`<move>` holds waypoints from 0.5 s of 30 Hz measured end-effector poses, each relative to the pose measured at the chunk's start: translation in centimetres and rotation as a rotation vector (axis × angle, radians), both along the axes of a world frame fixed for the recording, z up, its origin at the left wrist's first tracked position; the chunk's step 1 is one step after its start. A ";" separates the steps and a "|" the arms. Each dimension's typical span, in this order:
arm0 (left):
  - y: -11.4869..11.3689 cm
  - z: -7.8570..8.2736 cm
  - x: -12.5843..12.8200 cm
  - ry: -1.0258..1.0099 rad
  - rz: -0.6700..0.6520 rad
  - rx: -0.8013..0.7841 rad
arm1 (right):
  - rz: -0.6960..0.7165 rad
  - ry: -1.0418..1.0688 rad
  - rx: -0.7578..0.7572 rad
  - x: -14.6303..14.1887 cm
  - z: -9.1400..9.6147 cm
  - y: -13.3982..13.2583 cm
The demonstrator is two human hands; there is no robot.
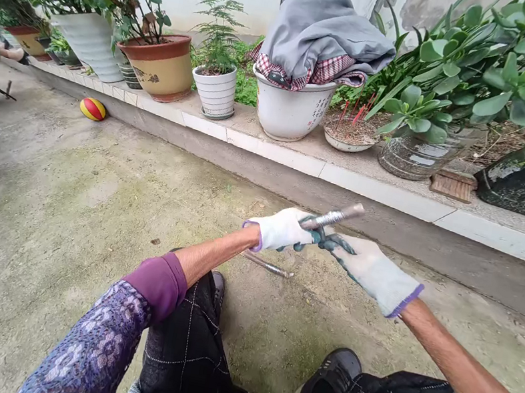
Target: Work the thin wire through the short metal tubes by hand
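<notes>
Both my hands wear white gloves with purple cuffs and dark palms. My left hand (282, 229) is closed around a short grey metal rod (335, 217) that sticks out up and to the right. My right hand (371, 270) meets it from the right, fingers at the rod's lower end. Below the hands, a second thin metal rod (266, 265) lies on the concrete ground. My knees in dark checked trousers and a black shoe (331, 378) show at the bottom.
A tiled ledge (375, 189) runs across the back with several potted plants, a white pot (290, 110) heaped with grey and checked cloth, and a wooden brush (453, 185). A red and yellow ball (93, 108) lies by the ledge. Mossy concrete spreads to the left.
</notes>
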State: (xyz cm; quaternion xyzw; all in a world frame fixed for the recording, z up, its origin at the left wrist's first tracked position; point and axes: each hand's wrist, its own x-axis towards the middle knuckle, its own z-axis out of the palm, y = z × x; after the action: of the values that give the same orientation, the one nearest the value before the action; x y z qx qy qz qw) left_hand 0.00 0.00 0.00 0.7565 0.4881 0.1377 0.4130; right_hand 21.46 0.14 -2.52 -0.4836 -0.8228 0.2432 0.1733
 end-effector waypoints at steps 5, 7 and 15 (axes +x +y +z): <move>2.7 -1.3 -1.4 0.519 0.026 0.255 | 0.099 -0.315 -0.001 -2.4 0.3 -1.0; 2.9 -2.3 -1.6 0.733 -0.043 0.316 | 0.144 -0.452 -0.014 -2.6 0.0 -1.4; -0.6 -3.1 1.0 0.760 -0.466 0.313 | 0.085 -0.396 -0.128 0.2 0.3 -0.4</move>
State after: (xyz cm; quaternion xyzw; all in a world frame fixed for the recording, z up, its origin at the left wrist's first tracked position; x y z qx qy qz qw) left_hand 1.05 -0.65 -3.07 0.8957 0.3955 -0.1735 0.1059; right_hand 21.64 -0.22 -2.18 -0.4967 -0.8434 0.2022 -0.0333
